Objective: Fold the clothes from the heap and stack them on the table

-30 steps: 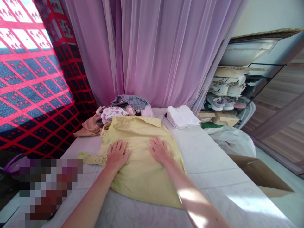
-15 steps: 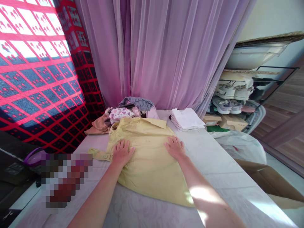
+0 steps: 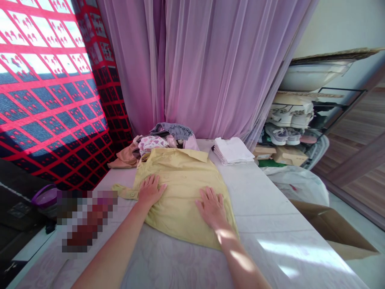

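A yellow buttoned shirt (image 3: pixel 180 182) lies spread on the white-covered table (image 3: pixel 270 224), collar toward the curtain. My left hand (image 3: pixel 149 190) rests flat on the shirt's left side, fingers spread, near the sleeve cuff (image 3: pixel 124 192) that sticks out to the left. My right hand (image 3: pixel 212 206) lies flat on the shirt's lower right part, fingers stretched out. Neither hand grips the cloth.
Behind the shirt is a heap of mixed clothes (image 3: pixel 159 140), and to its right a stack of folded white cloth (image 3: pixel 233 150). A purple curtain (image 3: pixel 204 68) hangs behind. A shoe rack (image 3: pixel 293 124) and a cardboard box (image 3: pixel 331 230) stand on the right.
My right hand has slid from the shirt's upper right edge down and inward to its lower right part. My left hand has stayed on the left side.
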A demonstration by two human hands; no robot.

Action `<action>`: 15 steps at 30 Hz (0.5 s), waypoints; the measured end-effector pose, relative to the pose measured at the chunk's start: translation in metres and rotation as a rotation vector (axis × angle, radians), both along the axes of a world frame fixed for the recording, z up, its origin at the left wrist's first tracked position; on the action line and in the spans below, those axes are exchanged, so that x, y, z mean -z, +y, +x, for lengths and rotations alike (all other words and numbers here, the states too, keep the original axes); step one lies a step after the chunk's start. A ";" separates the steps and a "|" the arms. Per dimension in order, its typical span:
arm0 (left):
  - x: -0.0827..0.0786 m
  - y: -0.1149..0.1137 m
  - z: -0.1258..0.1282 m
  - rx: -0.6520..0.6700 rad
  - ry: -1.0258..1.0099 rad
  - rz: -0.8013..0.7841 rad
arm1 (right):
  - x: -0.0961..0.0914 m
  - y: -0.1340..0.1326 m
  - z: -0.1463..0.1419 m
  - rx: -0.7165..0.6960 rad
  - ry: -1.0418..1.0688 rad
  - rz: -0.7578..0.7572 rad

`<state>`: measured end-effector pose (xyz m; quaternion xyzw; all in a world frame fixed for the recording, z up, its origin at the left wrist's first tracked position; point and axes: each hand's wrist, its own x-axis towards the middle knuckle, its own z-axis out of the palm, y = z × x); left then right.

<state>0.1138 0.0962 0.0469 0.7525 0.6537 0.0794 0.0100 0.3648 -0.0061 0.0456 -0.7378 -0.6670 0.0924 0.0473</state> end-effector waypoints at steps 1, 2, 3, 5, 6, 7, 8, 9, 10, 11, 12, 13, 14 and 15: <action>0.000 0.000 -0.004 0.028 -0.011 0.013 | 0.000 -0.002 0.008 0.046 -0.020 -0.006; -0.001 0.000 -0.009 0.059 -0.023 0.038 | 0.001 -0.003 0.015 0.085 -0.039 -0.010; -0.002 -0.002 -0.015 0.085 -0.034 0.076 | 0.001 -0.004 0.021 0.115 -0.056 -0.012; -0.008 -0.007 -0.031 0.083 -0.048 0.168 | 0.002 -0.005 0.026 0.135 -0.078 -0.005; -0.012 -0.010 -0.039 0.041 -0.047 0.206 | 0.002 -0.006 0.027 0.136 -0.084 0.001; -0.016 -0.013 -0.048 -0.022 -0.037 0.222 | 0.002 -0.006 0.026 0.136 -0.088 0.007; -0.021 -0.016 -0.057 -0.087 -0.023 0.210 | 0.002 -0.006 0.025 0.137 -0.092 0.013; -0.027 -0.018 -0.064 -0.141 -0.007 0.171 | 0.002 -0.007 0.024 0.138 -0.097 0.018; -0.032 -0.019 -0.071 -0.177 0.011 0.116 | 0.002 -0.007 0.023 0.140 -0.101 0.021; -0.036 -0.020 -0.076 -0.194 0.028 0.059 | 0.002 -0.007 0.022 0.140 -0.106 0.022; -0.040 -0.020 -0.080 -0.197 0.043 0.011 | 0.002 -0.007 0.022 0.138 -0.110 0.023; -0.042 -0.020 -0.083 -0.195 0.052 -0.021 | 0.002 -0.007 0.022 0.138 -0.112 0.025; -0.044 -0.020 -0.084 -0.197 0.053 -0.038 | 0.003 -0.007 0.023 0.136 -0.113 0.031; -0.045 -0.019 -0.085 -0.208 0.051 -0.048 | 0.003 -0.008 0.024 0.135 -0.114 0.042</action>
